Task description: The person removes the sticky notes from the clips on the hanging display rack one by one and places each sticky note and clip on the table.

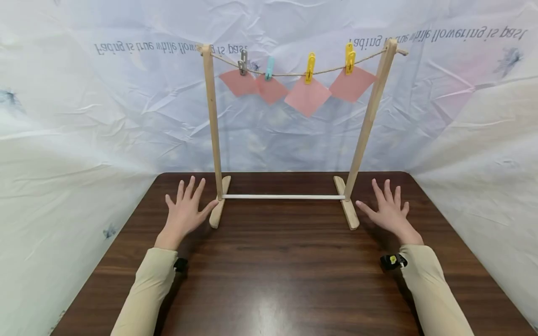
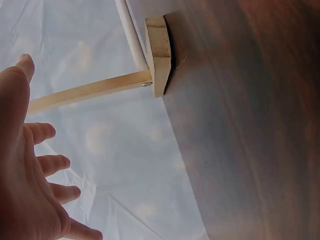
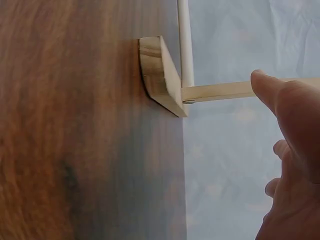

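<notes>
Left hand [image 1: 185,213], right hand [image 1: 389,215]: fingers [image 1: 199,189] spread wide, empty.
Wooden clothesline stand [image 1: 213,121], 12 o'clock; hands at its 8 and 4. Any contact should be even, both posts [image 1: 365,135], lest pink paper squares [image 1: 308,98] swing.

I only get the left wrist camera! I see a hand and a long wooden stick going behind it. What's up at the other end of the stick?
Observer: That's the left post; a rope runs from its top across to the right post.
Operator: Ooh, is anything hanging there?
Observer: Yes, four pink sheets hang from the rope by clothes pegs.
Operator: And what's way over on the right side?
Observer: The right hand, fingers spread, near the right wooden foot.
</notes>
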### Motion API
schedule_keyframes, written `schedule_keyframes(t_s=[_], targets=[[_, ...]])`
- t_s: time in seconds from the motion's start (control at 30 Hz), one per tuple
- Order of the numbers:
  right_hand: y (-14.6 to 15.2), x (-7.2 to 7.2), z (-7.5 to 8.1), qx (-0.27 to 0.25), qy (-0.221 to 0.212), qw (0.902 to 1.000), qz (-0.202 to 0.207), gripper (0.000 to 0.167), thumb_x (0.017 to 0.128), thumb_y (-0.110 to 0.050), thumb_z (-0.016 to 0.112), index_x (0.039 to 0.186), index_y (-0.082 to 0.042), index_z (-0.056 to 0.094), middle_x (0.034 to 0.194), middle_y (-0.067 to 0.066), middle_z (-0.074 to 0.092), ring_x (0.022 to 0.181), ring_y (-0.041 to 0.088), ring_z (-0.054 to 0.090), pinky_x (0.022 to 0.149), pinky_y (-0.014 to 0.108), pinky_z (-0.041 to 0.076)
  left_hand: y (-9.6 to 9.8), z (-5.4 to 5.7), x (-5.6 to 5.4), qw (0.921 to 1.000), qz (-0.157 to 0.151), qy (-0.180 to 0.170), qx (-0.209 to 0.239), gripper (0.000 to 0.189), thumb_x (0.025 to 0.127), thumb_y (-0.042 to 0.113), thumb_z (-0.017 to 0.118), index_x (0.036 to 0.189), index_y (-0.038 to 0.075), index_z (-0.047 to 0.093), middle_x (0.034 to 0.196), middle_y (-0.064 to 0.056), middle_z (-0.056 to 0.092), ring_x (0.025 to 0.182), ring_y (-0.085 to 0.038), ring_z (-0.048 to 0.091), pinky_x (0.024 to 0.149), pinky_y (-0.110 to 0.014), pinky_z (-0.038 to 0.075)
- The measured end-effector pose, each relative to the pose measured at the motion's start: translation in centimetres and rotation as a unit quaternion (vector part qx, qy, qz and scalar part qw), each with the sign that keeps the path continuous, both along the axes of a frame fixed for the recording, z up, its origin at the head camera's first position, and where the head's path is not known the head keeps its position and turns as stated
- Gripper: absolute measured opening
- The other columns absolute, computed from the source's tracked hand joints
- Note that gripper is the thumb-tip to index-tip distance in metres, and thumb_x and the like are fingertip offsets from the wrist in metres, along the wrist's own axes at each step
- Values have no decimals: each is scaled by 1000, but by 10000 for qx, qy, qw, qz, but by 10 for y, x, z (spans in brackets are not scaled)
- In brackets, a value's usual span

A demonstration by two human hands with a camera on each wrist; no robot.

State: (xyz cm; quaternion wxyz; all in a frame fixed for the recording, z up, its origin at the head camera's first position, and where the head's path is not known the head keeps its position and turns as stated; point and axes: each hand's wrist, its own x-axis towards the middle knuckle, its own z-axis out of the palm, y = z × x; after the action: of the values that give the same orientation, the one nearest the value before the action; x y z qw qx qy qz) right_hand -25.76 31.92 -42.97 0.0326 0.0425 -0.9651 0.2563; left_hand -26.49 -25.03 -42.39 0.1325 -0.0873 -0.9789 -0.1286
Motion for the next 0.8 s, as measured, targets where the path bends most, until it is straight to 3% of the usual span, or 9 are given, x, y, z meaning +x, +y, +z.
schedule_keyframes(t_s=[0.23, 0.33, 0.5, 0.6, 0.8], targets=[[2, -6, 13, -159, 578, 9981, -103, 90, 101, -57, 50, 163, -17, -3, 164, 21, -19, 146, 48, -23, 99, 88, 1, -3, 15, -1, 9991, -169, 89, 378, 85, 98, 64, 50, 162, 16, 20, 166, -20, 14, 152, -45, 5, 108, -82, 8], [3, -6, 27, -377, 964, 9946, -51, 85, 104, -50, 50, 163, -12, 2, 164, 26, -12, 148, 48, -18, 99, 88, 5, -2, 26, -3, 9975, -334, 188, 590, 85, 99, 61, 53, 162, 14, 21, 165, -22, 16, 151, -46, 9, 110, -78, 15], [2, -5, 59, -813, 1571, 9842, 45, 79, 105, -42, 51, 163, -13, 7, 166, 23, -5, 151, 44, -6, 113, 75, 5, 0, 53, -5, 9912, -599, 262, 1151, 85, 99, 58, 55, 163, 14, 18, 164, -22, 18, 149, -46, 17, 113, -70, 23], [-4, -5, 83, -1115, 2098, 9714, -16, 75, 104, -38, 55, 163, -17, 13, 167, 18, 7, 152, 42, 7, 119, 66, 9, 3, 74, -4, 9847, -715, 361, 1546, 85, 99, 57, 56, 162, 15, 18, 165, -19, 20, 149, -43, 20, 115, -66, 24], [-22, -4, 134, -1866, 3332, 9239, -235, 68, 99, -28, 64, 159, -17, 33, 161, 7, 34, 148, 22, 30, 120, 43, 29, 11, 120, -2, 9640, -942, 706, 2382, 81, 98, 50, 62, 161, 18, 24, 163, -15, 28, 148, -38, 28, 114, -63, 30]])
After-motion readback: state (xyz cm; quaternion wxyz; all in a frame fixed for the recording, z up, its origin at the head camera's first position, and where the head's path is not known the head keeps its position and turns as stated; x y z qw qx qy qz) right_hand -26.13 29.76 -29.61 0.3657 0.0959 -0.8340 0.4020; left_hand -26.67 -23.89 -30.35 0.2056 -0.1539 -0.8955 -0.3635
